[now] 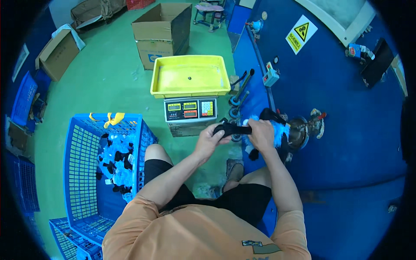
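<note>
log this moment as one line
left hand: holds black plush part | right hand: grips blue-black plush | yellow tray: on scale

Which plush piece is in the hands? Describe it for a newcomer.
Find the big blue panel on the right, then the round metal fitting on it. Just left of that fitting, the left hand and right hand hold a blue-and-black plush piece, its black part running between them. Similar pieces lie in the blue basket; this one alone is held.
</note>
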`<state>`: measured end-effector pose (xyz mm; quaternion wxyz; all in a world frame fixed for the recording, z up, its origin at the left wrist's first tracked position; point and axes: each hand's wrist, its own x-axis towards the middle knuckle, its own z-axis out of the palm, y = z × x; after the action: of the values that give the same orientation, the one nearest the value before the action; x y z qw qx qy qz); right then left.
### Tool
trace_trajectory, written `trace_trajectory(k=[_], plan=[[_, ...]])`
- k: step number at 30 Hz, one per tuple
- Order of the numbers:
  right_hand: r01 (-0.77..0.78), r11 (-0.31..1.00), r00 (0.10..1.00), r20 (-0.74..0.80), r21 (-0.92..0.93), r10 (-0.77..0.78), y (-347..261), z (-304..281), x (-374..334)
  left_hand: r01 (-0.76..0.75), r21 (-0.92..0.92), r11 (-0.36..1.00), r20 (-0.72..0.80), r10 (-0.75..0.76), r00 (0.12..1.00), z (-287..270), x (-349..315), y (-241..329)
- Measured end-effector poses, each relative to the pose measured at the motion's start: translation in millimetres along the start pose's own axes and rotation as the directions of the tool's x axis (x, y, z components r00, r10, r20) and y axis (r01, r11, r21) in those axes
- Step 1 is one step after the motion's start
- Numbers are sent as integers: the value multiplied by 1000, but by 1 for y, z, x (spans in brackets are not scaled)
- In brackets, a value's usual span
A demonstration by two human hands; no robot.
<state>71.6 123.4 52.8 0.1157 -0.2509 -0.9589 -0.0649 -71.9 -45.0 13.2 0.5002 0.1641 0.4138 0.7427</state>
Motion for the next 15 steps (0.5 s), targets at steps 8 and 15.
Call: trace_trajectory(k=[8,15], plan=[[1,1000,998,-60,5,0,-2,1,1,118,166,979,-51,-111,992,-28,5,0],[8,999,997,-79,42,-5,0,3,-1,26,166,986,24,-30,999,-26,8,1]])
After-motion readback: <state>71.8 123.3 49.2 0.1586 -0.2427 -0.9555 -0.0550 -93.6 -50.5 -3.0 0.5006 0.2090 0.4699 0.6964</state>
